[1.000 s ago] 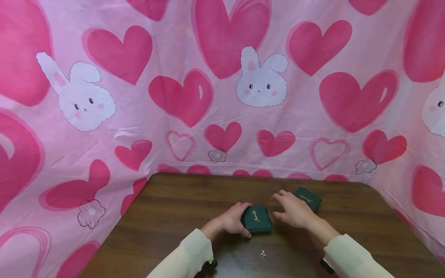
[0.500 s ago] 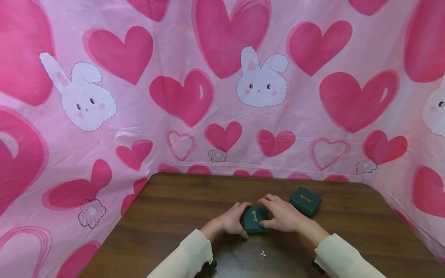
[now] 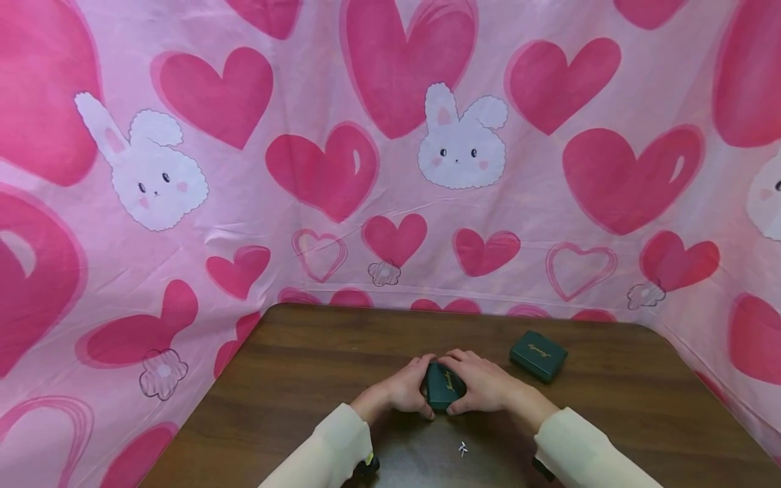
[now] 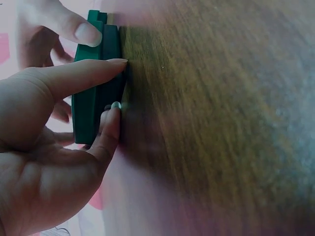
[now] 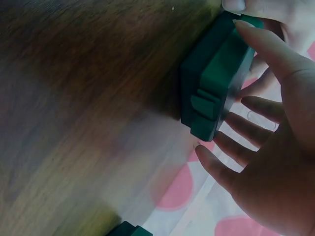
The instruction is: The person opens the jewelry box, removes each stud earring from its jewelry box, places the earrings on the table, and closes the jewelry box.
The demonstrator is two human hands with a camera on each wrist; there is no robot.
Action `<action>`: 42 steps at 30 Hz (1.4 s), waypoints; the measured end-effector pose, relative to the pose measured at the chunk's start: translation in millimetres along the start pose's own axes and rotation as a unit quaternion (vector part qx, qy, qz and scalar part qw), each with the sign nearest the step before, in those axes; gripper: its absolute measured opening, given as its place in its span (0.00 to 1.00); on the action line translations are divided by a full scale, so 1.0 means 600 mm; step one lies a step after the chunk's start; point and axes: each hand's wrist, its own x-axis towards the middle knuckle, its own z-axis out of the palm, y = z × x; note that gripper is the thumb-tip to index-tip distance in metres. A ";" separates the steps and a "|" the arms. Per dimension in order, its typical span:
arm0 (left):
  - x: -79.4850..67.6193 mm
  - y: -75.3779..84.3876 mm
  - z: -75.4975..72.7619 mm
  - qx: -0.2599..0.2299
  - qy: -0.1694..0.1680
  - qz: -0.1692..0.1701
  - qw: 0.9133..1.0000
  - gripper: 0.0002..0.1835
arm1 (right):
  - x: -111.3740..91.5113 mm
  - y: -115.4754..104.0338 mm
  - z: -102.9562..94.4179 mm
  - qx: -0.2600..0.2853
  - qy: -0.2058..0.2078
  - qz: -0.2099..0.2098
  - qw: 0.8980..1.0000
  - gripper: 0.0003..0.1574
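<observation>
A dark green jewelry box [image 3: 443,390] with gold lettering on its lid sits on the table between both hands. My left hand [image 3: 405,390] holds its left side, thumb along the near side and fingers behind. In the left wrist view, fingertips of the left hand [image 4: 59,123] reach under the lid's level on the box [image 4: 84,113]. My right hand [image 3: 485,384] spans the right part, its thumb on the near side. The right wrist view has the right hand [image 5: 275,113] around the end of the box [image 5: 219,73] that bears a small tab.
A second green jewelry box [image 3: 538,356] lies to the right, behind the right hand. Several tiny whitish pieces [image 3: 462,449] lie near the front of the brown wooden table [image 3: 342,332]. A pink curtain [image 3: 390,196] with hearts and rabbits surrounds the table.
My right hand has moved left from beside the second box onto the near box. The near box has turned slightly between the hands. The left hand has kept its hold.
</observation>
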 end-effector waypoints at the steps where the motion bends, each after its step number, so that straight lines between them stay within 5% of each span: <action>1: -0.001 0.001 0.000 -0.001 0.000 -0.003 1.000 0.56 | 0.001 -0.002 0.001 0.002 -0.003 0.004 1.000 0.52; 10: 0.001 -0.008 0.004 -0.023 0.001 -0.020 1.000 0.52 | 0.003 -0.005 0.013 -0.004 0.002 0.014 1.000 0.52; 28: -0.002 -0.013 0.001 0.001 -0.018 0.005 1.000 0.53 | -0.001 -0.003 0.012 -0.004 0.014 -0.003 1.000 0.52; 32: 0.008 -0.032 0.007 0.020 -0.019 0.021 0.999 0.53 | -0.001 -0.002 0.009 0.003 0.013 -0.003 1.000 0.53; 39: -0.005 -0.008 -0.002 -0.011 -0.025 -0.003 1.000 0.54 | 0.000 0.003 0.008 0.005 0.010 0.002 1.000 0.52; 42: 0.005 -0.027 0.003 -0.005 -0.025 0.009 1.000 0.53 | 0.002 0.004 0.009 0.002 0.014 0.003 1.000 0.52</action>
